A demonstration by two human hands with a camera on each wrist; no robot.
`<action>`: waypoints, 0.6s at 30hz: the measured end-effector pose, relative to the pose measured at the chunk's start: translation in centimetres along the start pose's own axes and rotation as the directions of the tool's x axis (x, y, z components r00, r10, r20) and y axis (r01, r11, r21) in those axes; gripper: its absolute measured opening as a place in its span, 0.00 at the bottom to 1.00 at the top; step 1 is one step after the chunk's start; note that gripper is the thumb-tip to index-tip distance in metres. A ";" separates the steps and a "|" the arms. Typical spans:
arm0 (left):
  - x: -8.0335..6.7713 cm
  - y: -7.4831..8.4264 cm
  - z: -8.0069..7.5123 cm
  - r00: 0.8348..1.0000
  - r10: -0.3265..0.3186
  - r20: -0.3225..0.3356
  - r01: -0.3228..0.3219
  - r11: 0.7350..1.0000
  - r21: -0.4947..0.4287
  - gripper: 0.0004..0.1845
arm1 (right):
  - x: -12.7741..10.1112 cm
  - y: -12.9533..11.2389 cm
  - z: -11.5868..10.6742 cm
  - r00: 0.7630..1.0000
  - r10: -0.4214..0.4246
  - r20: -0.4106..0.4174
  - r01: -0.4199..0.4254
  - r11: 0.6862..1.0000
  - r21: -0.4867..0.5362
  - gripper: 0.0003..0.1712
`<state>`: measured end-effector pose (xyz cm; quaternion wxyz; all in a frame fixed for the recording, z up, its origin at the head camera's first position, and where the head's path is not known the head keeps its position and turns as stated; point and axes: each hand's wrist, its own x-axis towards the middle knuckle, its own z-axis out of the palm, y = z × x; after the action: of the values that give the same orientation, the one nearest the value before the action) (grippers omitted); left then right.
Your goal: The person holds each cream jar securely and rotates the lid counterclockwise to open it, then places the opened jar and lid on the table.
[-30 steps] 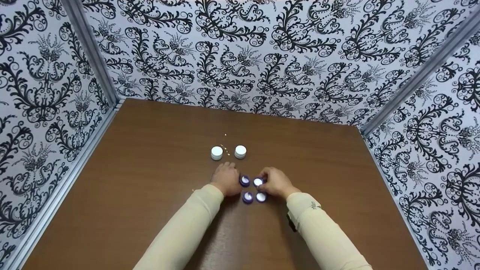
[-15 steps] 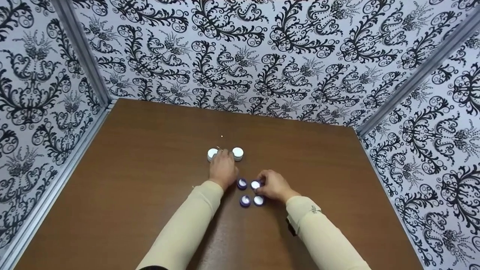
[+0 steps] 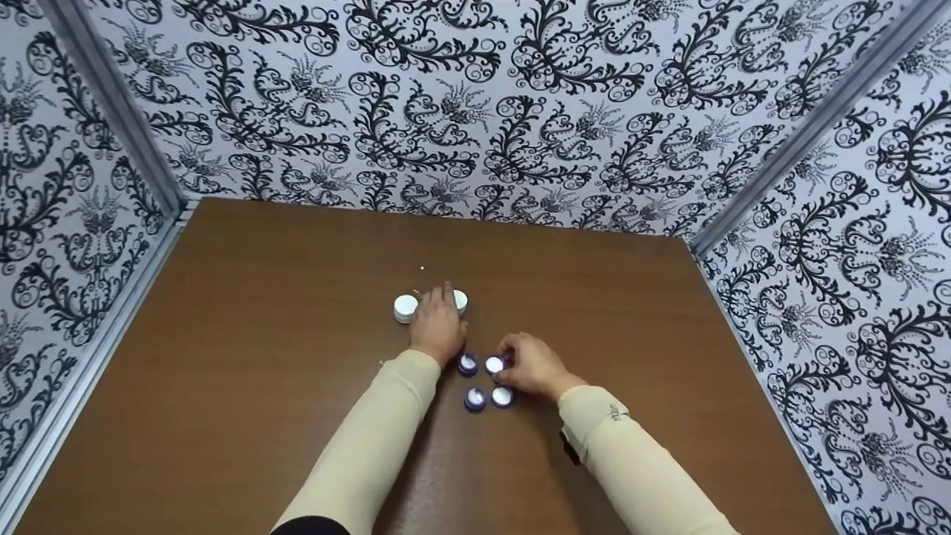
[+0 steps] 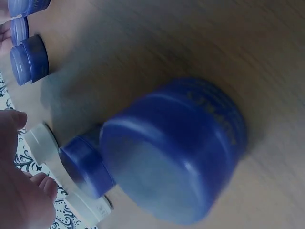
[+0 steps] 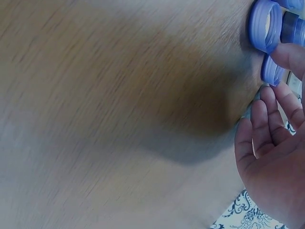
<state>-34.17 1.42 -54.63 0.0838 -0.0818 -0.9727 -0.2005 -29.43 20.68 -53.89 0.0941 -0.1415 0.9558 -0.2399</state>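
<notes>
- Our left hand (image 3: 438, 325) lies between the two white lids (image 3: 406, 307) at the far side of the cluster, and it hides most of the right-hand lid (image 3: 461, 301); only a sliver shows.
- Its fingers reach forward fairly straight over the table (image 3: 260, 386); we cannot make out whether they touch either lid or grip anything.
- Our right hand (image 3: 529, 365) sits at the right of four small blue jars (image 3: 475, 399), with its fingertips curled at the far right jar (image 3: 495, 364). How firmly it holds that jar we cannot tell.
- The jars stand in a tight square near the table's middle, just nearer to us than the lids.
- In the left wrist view a blue jar (image 4: 176, 152) fills the picture, blurred; raised lettering runs along its side but we cannot read it.
- The right wrist view cuts the jars (image 5: 265, 28) off at the top edge, and the palm (image 5: 276, 167) shows open fingers.
- Patterned black-and-white walls (image 3: 520, 96) enclose the table.
</notes>
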 end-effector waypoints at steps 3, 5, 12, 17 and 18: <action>0.1 0.2 0.2 1.000 -0.018 0.020 0.019 1.000 -0.022 0.44 | 0.0 0.0 -0.1 1.000 -0.018 -0.012 0.018 1.000 -0.011 0.19; 0.1 0.4 0.4 0.999 -0.031 0.027 0.032 0.999 -0.032 0.45 | 0.0 0.1 -0.1 0.999 -0.032 -0.016 0.032 0.999 -0.012 0.19; 0.3 0.3 1.3 0.997 -0.081 -0.003 0.081 0.996 -0.039 0.44 | 0.1 -0.1 -0.1 0.999 -0.047 -0.012 0.046 0.999 -0.020 0.19; 0.6 0.1 2.0 0.996 -0.080 -0.048 0.080 0.997 0.002 0.40 | 0.0 -0.3 -0.1 0.999 -0.030 -0.013 0.030 0.999 -0.020 0.20; 0.6 0.0 2.1 0.996 -0.078 -0.051 0.079 0.997 0.013 0.40 | 0.0 -0.3 0.0 1.000 -0.028 -0.012 0.027 0.999 -0.019 0.20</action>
<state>-35.07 2.41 -56.43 0.1012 -0.0380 -0.9742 -0.1983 -29.34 20.44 -53.73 0.0834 -0.1541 0.9566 -0.2330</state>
